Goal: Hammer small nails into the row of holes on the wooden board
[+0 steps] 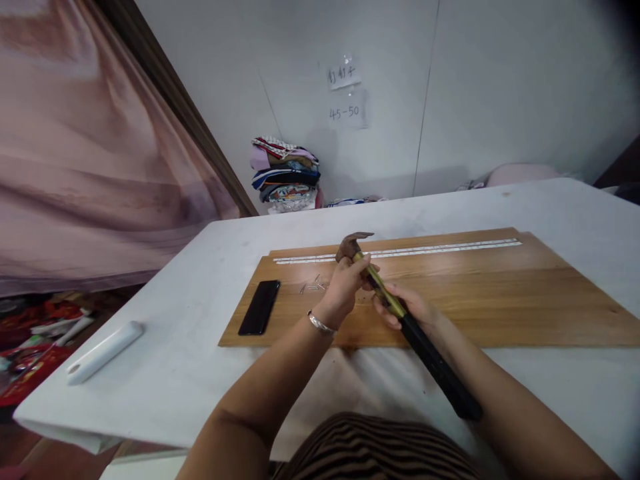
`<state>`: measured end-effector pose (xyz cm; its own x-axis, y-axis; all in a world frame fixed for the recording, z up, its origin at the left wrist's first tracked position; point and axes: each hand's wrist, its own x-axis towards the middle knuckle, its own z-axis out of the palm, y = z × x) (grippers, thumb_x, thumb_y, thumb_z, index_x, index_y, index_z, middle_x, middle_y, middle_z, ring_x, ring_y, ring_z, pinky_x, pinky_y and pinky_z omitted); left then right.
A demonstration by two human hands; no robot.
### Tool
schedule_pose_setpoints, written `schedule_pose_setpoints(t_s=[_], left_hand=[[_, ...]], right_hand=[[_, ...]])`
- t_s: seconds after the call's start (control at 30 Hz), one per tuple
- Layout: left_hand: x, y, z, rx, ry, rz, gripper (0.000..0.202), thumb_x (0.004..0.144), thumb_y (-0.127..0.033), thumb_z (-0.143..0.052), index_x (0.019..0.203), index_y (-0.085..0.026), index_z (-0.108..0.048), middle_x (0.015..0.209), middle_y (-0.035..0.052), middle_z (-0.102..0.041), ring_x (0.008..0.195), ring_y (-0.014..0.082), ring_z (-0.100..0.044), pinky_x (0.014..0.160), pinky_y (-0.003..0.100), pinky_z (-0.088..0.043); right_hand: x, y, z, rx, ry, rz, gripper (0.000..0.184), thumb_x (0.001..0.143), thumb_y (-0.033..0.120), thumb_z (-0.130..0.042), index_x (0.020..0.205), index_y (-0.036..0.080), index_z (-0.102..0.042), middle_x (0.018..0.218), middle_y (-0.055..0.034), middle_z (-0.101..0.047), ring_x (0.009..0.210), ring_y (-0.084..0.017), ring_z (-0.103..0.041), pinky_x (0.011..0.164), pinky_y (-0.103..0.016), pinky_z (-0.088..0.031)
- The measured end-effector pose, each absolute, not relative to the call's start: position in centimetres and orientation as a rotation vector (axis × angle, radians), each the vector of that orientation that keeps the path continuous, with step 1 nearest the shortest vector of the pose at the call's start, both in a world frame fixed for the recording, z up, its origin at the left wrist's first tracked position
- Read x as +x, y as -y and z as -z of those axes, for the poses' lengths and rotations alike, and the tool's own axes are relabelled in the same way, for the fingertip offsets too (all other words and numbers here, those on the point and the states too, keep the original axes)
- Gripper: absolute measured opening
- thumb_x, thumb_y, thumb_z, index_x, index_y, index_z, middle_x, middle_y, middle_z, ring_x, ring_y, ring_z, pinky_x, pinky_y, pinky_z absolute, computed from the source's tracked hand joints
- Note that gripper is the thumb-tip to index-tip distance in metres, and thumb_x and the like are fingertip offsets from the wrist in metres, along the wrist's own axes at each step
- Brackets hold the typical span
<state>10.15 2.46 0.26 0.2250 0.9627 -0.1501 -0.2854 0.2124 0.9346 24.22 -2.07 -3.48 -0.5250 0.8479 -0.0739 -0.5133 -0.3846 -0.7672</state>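
A claw hammer (383, 287) with a rusty head, a yellow shaft and a black grip slants across in front of me. My left hand (346, 283), with a silver bracelet at its wrist, is closed round the shaft just under the head. Lower on the yellow part, my right hand (407, 307) is closed on the shaft too, its fingers partly hidden. Both hands are above a brown wooden board (480, 293). Several loose nails (313, 287) lie on the board left of my left hand. Behind the hammer head run two white strips (440, 249) along the board.
A black phone (259, 307) rests on the board's left end. On the white-covered table (175, 300) a white, rounded long object (105, 352) lies near the left edge. Folded clothes (287, 173) are stacked behind the table, and a pink curtain (100, 147) hangs at left.
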Motion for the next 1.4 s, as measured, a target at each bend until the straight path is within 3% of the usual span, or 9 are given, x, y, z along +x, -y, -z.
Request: schedule_pose_setpoints(t_s=[0.1,0.17,0.27,0.43,0.53,0.6,0.9,1.2,1.4], left_hand=[[10.1,-2.0,0.1,0.851,-0.885,-1.072,0.031,0.075,-0.041,-0.068,0.083,-0.014,-0.054,0.08,0.0084,-0.067,0.064,0.014,-0.063,0.062,0.027,-0.049],[10.2,-1.7,0.4,0.798,-0.88,-1.07,0.032,0.077,-0.042,-0.066,0.088,-0.014,-0.054,0.085,0.0097,-0.068,0.069,0.0152,-0.064,0.069,0.03,-0.051],[10.3,-0.9,1.1,0.754,-0.911,-1.061,0.036,0.08,-0.046,-0.061,0.095,-0.014,-0.054,0.093,0.0123,-0.068,0.075,0.0168,-0.066,0.075,0.033,-0.052],[8.7,2.7,3.2,0.911,-0.943,-1.001,0.044,0.085,-0.057,-0.048,0.101,-0.017,-0.058,0.094,0.0121,-0.068,0.073,0.0174,-0.064,0.069,0.03,-0.05],[6.5,5.2,5.3,1.172,-1.153,-0.877,0.039,0.082,-0.054,-0.052,0.074,-0.017,-0.057,0.064,0.003,-0.062,0.056,0.0124,-0.056,0.059,0.025,-0.044],[4.6,6.1,6.5,1.357,-1.241,-0.834,0.039,0.086,-0.052,-0.046,0.067,-0.018,-0.054,0.057,0.0001,-0.057,0.054,0.0117,-0.052,0.057,0.024,-0.041],[-1.5,5.1,7.3,1.907,-1.855,-0.646,0.032,0.093,-0.04,-0.035,0.086,-0.022,-0.061,0.075,0.0018,-0.065,0.069,0.0151,-0.06,0.061,0.023,-0.035],[-0.9,3.9,7.2,2.115,-1.958,-0.231,0.033,0.095,-0.038,-0.032,0.086,-0.024,-0.06,0.079,0.0055,-0.07,0.073,0.0193,-0.065,0.059,0.026,-0.029],[-0.9,3.4,7.2,2.165,-1.931,-0.312,0.031,0.095,-0.037,-0.032,0.091,-0.023,-0.059,0.082,0.0053,-0.068,0.078,0.0183,-0.063,0.062,0.025,-0.034]], right_hand=[[24.6,2.3,2.6,-0.483,0.898,-2.0,0.05,0.081,0.041,-0.062,0.123,0.02,-0.047,0.087,-0.0077,-0.067,0.052,-0.012,-0.056,0.032,-0.015,-0.037],[24.9,2.4,2.4,-0.465,0.896,-2.027,0.047,0.082,0.036,-0.061,0.124,0.023,-0.045,0.08,-0.0024,-0.063,0.043,-0.007,-0.046,0.032,-0.014,-0.036],[25.3,2.2,2.6,-0.48,0.853,-2.106,0.033,0.081,0.03,-0.058,0.112,0.021,-0.052,0.066,0.005,-0.05,0.035,-0.002,-0.029,0.028,-0.011,-0.024],[25.6,2.4,2.5,-0.468,0.905,-2.121,0.028,0.079,0.028,-0.055,0.106,0.02,-0.054,0.066,0.0062,-0.043,0.035,-0.002,-0.021,0.027,-0.012,-0.022],[25.7,2.9,1.7,-0.43,0.946,-2.117,0.025,0.079,0.028,-0.056,0.103,0.022,-0.053,0.07,0.0051,-0.045,0.036,-0.002,-0.023,0.027,-0.012,-0.024],[25.8,3.1,1.5,-0.402,0.955,-2.16,0.024,0.077,0.027,-0.057,0.101,0.022,-0.053,0.071,0.005,-0.045,0.036,-0.002,-0.023,0.026,-0.012,-0.025],[24.3,3.3,3.7,-0.591,0.928,-2.267,0.029,0.08,0.026,-0.059,0.107,0.022,-0.049,0.063,0.0082,-0.041,0.034,-0.002,-0.022,0.025,-0.009,-0.025],[24.3,4.9,4.1,-0.67,0.875,-2.199,0.026,0.077,0.025,-0.061,0.1,0.023,-0.05,0.062,0.0085,-0.042,0.033,-0.001,-0.022,0.025,-0.01,-0.026],[23.6,5.2,4.7,-0.703,0.869,-2.169,0.031,0.077,0.023,-0.061,0.107,0.022,-0.053,0.063,0.0078,-0.044,0.033,-0.002,-0.026,0.026,-0.01,-0.029]])
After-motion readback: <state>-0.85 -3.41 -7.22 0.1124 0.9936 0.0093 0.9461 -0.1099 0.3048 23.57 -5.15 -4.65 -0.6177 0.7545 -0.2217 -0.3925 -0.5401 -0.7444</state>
